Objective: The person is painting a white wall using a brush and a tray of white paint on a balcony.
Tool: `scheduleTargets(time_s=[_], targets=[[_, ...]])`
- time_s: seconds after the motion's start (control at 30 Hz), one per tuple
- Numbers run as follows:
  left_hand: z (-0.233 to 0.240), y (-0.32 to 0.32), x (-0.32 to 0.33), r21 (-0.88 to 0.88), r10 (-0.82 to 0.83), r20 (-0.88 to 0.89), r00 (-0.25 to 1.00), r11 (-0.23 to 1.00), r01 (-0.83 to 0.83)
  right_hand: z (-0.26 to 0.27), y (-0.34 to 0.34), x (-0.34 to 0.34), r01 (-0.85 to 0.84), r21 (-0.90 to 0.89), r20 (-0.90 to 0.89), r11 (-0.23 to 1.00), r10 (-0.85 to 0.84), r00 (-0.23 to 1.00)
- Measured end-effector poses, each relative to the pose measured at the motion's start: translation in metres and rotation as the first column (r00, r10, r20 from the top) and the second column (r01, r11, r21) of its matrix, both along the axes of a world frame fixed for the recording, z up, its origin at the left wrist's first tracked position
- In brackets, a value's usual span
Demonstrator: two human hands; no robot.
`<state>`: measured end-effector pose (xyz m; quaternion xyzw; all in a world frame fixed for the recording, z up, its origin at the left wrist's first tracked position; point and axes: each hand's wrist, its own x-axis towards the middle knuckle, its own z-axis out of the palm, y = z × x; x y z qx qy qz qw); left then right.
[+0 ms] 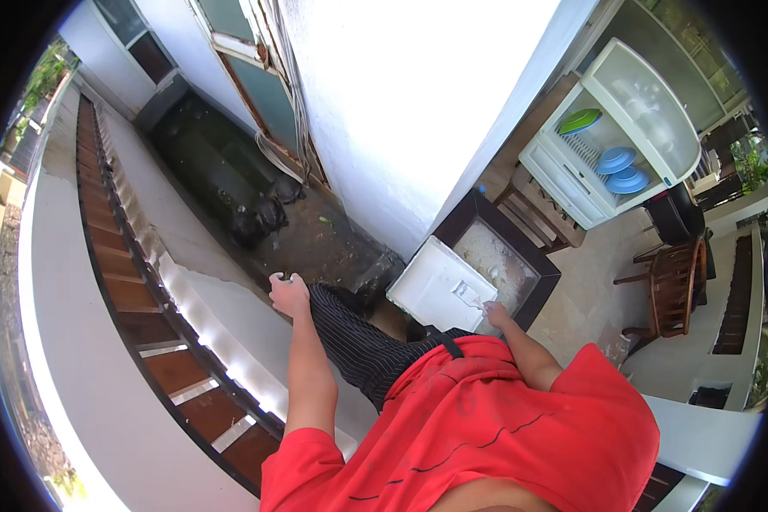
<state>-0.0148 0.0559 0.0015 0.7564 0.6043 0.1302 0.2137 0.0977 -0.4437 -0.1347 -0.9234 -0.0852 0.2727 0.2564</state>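
My right hand (498,315) grips the handle of a white-coated paintbrush (466,293). The brush head rests over the inside of a rectangular white tray (422,281), which is smeared with what looks like white paint. Out to the left, my left hand (289,296) is raised over my knee with its fingers curled. A small dark patch shows between its thumb and fingers; whether that is a held object or a gap is unclear. The tray sits against a dark-framed table (541,281) with a glass-like top, by the corner of a white wall (397,128).
Below on the left lies a pond (211,147) of dark water, with several dark rounded shapes (269,214) at its edge. A slatted wooden railing (128,291) runs beside it. Cables (297,96) hang by a window. Rightward stand a dish cabinet (589,160) and a wooden chair (675,288).
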Motion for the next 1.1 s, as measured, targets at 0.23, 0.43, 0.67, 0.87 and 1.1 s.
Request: scheduleTargets(time_s=[0.23,0.43,0.67,0.87,1.1], targets=[[0.000,0.008,-0.013,-0.062,0.040,0.007,0.999,0.997,-0.040,-0.010,-0.016,0.003,-0.305,-0.279,0.000,0.911,0.317,0.948],[-0.003,0.021,0.000,-0.027,-0.002,-0.014,1.000,1.000,0.001,0.017,0.001,0.011,-0.255,-0.230,-0.001,0.939,0.261,0.965],[-0.009,0.030,0.007,0.002,0.019,-0.035,0.999,1.000,-0.019,0.064,0.027,0.017,-0.141,0.172,-0.009,0.975,0.144,0.989],[-0.006,0.022,0.006,0.030,0.024,-0.055,0.998,0.999,-0.023,0.100,0.033,0.011,-0.087,0.341,-0.065,0.936,0.116,0.991],[0.000,0.016,-0.006,0.042,0.026,-0.085,0.996,0.999,-0.022,0.171,0.110,0.015,-0.117,0.501,-0.063,0.858,0.171,0.983]])
